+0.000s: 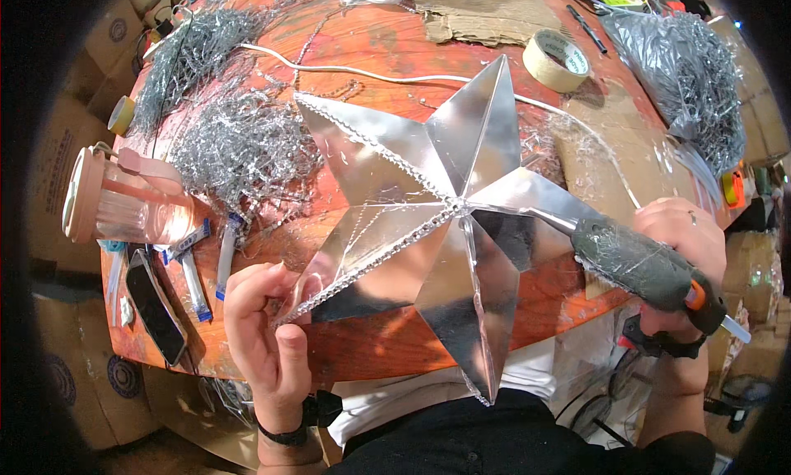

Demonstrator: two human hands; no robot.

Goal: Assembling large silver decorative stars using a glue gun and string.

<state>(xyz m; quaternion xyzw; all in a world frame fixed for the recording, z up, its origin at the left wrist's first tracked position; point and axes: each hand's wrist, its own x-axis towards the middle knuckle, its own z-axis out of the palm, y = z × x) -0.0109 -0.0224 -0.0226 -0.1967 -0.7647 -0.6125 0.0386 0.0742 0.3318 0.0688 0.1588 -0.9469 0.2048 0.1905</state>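
A shiny silver star (486,154) with folded ridges lies in front of me, its lower point past the table's near edge. Silver bead strips (379,248) run from its centre along the upper-left and lower-left ridges. My left hand (262,335) has its fingers and thumb closed around the lower-left tip. A dark green glue gun (634,261), smeared with glue strings, is gripped in my right hand (680,236). Its nozzle reaches over the star's right arm toward the centre. A clear glue stick (735,329) protrudes from the gun's rear.
Tangled silver bead strands (243,145) are heaped at left, beside a lidded cup (136,196) and a phone (155,306). Behind the star are a tape roll (556,60), white cord (362,68) and cardboard (486,14). A plastic bag of silver strands (684,79) sits far right.
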